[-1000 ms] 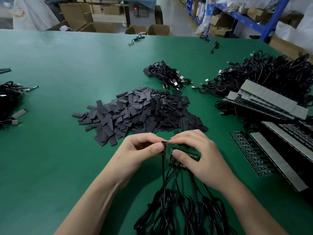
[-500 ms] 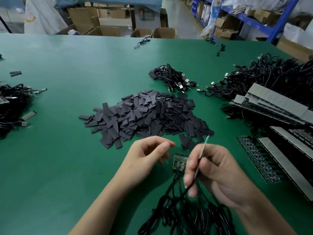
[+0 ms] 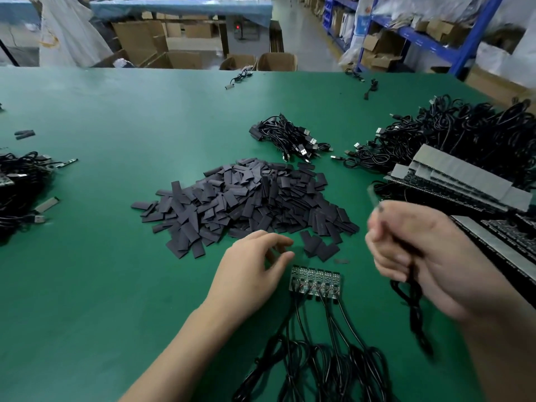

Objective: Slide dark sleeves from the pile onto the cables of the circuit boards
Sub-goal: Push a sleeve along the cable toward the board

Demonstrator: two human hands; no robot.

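A big pile of flat dark sleeves [image 3: 249, 201] lies in the middle of the green table [image 3: 116, 285]. My left hand [image 3: 255, 268] hovers at the pile's near edge, fingers loosely curled and holding nothing. Just right of it lies a row of small circuit boards [image 3: 314, 282] whose black cables [image 3: 322, 361] trail toward me. My right hand [image 3: 420, 256], blurred, is lifted to the right and grips one black cable [image 3: 413, 297], with a board end sticking up above the fingers.
Stacked board strips with grey backing [image 3: 461, 181] and a heap of black USB cables [image 3: 464, 132] fill the right side. A smaller cable bundle [image 3: 287, 137] lies behind the pile. More cables [image 3: 20, 187] sit at the left edge. Cardboard boxes and shelving stand beyond the table.
My right hand has pulled one cabled board away from the row and swung it up and to the right. My left hand has let go and moved toward the sleeve pile.
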